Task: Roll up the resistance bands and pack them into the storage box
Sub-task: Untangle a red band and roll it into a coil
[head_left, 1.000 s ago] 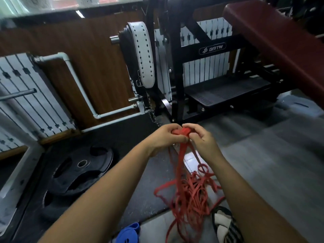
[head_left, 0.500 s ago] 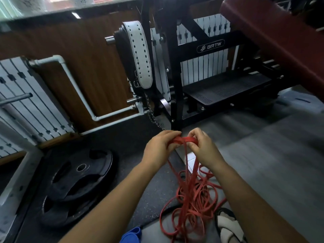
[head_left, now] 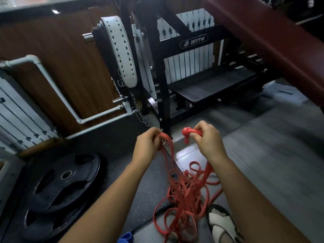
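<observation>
A long red resistance band (head_left: 184, 195) hangs from both my hands into a tangled heap on the floor. My left hand (head_left: 149, 142) grips one stretch of the red band near the top, fingers curled round it. My right hand (head_left: 208, 137) pinches a small folded, knotted end of the same band, which pokes out to the left of my fingers. The two hands are held apart at the same height. A blue band (head_left: 125, 238) shows at the bottom edge. No storage box is in view.
Stacked black weight plates (head_left: 57, 188) lie on the floor at left. A black BRTW machine frame (head_left: 163, 71) with a white lifting belt (head_left: 121, 51) stands ahead. A dark red bench pad (head_left: 273, 35) crosses the upper right. My sandalled foot (head_left: 222, 223) is beside the heap.
My hands, which were together on the band's end, have moved apart sideways. The right hand now holds the folded end alone; the left holds a separate stretch.
</observation>
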The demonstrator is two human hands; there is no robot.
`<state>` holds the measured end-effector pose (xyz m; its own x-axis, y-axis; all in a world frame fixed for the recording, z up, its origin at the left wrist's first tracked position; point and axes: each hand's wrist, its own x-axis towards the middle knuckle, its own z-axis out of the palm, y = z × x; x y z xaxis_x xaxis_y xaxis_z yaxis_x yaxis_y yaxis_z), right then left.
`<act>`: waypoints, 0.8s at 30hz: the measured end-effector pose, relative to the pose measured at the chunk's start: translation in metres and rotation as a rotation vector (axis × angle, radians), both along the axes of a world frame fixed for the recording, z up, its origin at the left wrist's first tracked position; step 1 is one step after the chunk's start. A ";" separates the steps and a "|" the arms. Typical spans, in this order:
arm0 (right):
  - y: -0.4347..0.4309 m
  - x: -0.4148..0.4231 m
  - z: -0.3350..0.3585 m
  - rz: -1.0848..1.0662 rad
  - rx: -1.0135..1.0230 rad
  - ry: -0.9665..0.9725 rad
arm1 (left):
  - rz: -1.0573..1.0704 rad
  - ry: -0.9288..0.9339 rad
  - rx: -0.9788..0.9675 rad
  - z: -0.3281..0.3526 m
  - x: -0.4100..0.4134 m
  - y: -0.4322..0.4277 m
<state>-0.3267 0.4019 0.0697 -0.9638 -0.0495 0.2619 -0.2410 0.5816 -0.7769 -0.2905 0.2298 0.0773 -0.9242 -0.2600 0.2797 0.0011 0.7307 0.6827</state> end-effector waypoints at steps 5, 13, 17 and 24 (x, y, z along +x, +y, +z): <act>-0.004 0.005 0.009 0.156 -0.224 -0.012 | -0.259 -0.315 -0.210 0.010 -0.004 0.010; -0.032 0.034 0.029 0.555 -0.334 -0.141 | -0.188 -0.110 -0.048 0.047 0.060 -0.021; -0.068 0.058 0.019 0.654 -0.265 -0.151 | -0.004 -0.046 0.484 0.037 0.098 -0.045; -0.127 0.087 -0.015 0.804 -0.320 -0.233 | 0.117 0.094 1.166 0.003 0.127 -0.072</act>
<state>-0.2397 0.2747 0.0547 -0.6997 -0.6910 0.1815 -0.2984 0.0519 -0.9530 -0.1639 0.1578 0.0803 -0.8662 -0.4856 -0.1178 0.0613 -0.3373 0.9394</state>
